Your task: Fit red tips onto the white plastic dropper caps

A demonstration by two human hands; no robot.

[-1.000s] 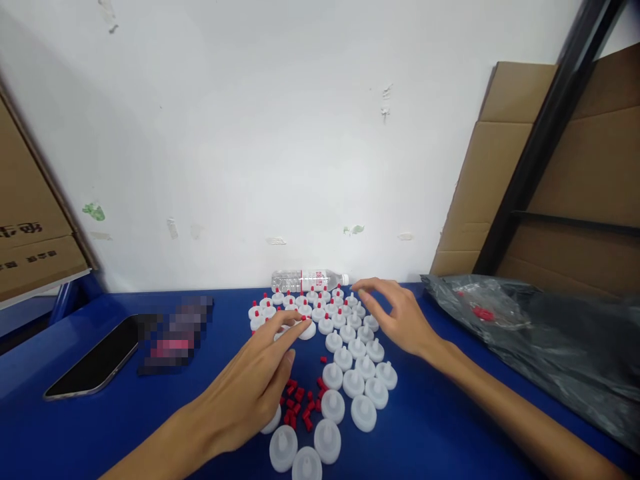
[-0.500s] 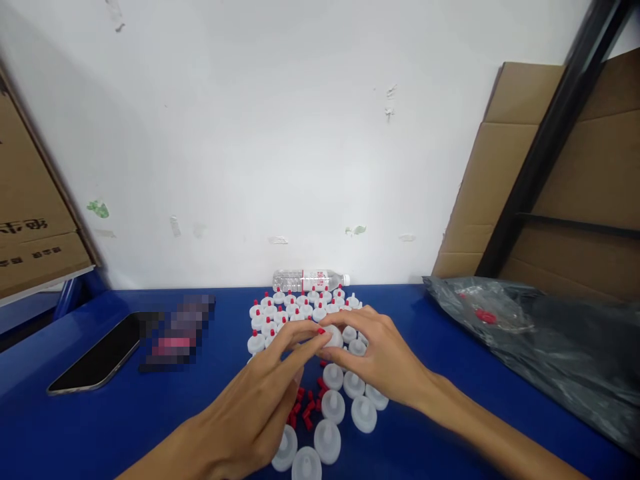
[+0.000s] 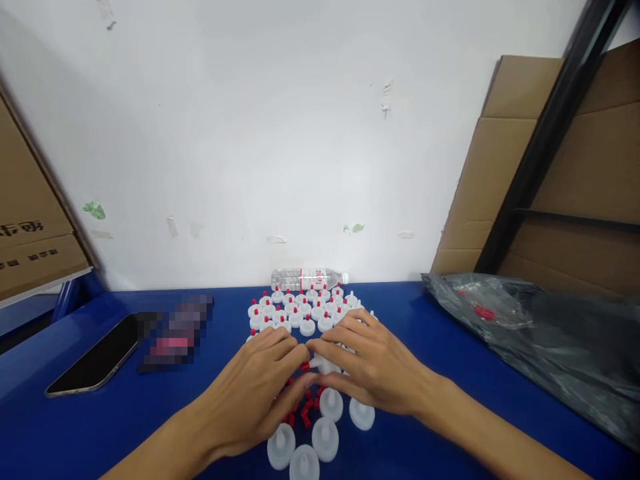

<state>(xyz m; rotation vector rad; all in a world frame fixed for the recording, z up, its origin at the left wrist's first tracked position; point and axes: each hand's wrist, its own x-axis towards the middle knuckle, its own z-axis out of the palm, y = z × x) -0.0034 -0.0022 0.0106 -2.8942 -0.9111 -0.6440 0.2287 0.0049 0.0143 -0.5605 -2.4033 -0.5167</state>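
Observation:
Many white plastic caps with nozzles stand on the blue table (image 3: 430, 427). The far rows (image 3: 295, 310) carry small red tips, and the near ones (image 3: 325, 437) are bare. My right hand (image 3: 373, 363) pinches one white cap (image 3: 325, 365) held sideways above the heap. My left hand (image 3: 260, 393) meets it fingertip to fingertip, holding a small red tip (image 3: 305, 366) at the cap's nozzle. Loose red tips (image 3: 304, 413) lie on the table under both hands.
A clear water bottle (image 3: 307, 279) lies against the white wall. A black phone (image 3: 95, 363) and a blurred item (image 3: 175, 333) rest at the left. A dark plastic bag (image 3: 545, 340) covers the right side. Cardboard boxes (image 3: 30, 220) stand left and right.
My right hand came back from the far rows with a white cap. Both hands drew together toward me, and the left brought a red tip up to the cap.

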